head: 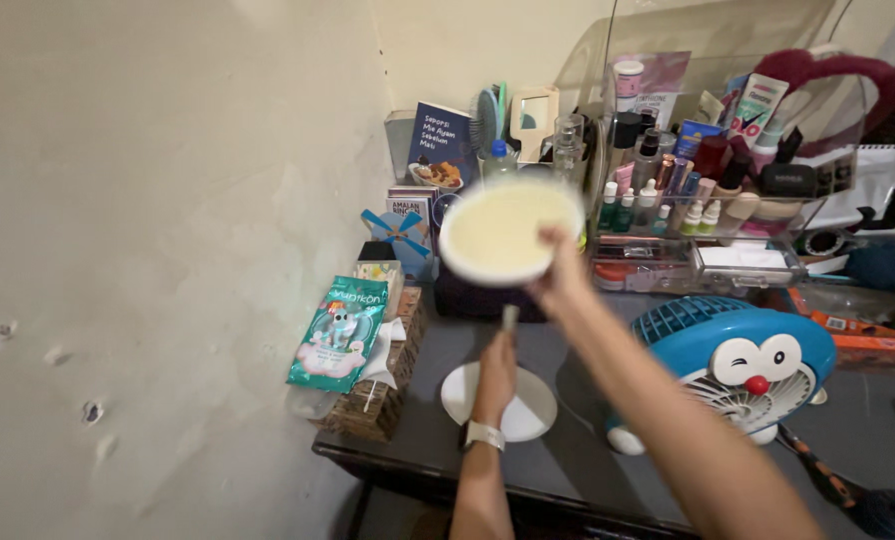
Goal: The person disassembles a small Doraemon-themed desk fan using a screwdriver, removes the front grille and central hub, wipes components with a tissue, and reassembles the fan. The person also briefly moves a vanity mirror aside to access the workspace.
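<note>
Bowl [510, 232], pale and blurred, is lifted clear of the counter [567, 470], its rim pinched in the right hand [559, 280] fingers. Below it the left hand [496, 375] is closed on a thin stick-like handle [508, 318], over a white plate [532, 405] on the counter; a blue fan [737, 365] stands right of both hands.

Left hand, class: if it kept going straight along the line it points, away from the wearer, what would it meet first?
Probably the dark box at the back of the table, below the raised pale bowl held by the right hand. The left hand grips a thin handle; depth is uncertain.
</note>
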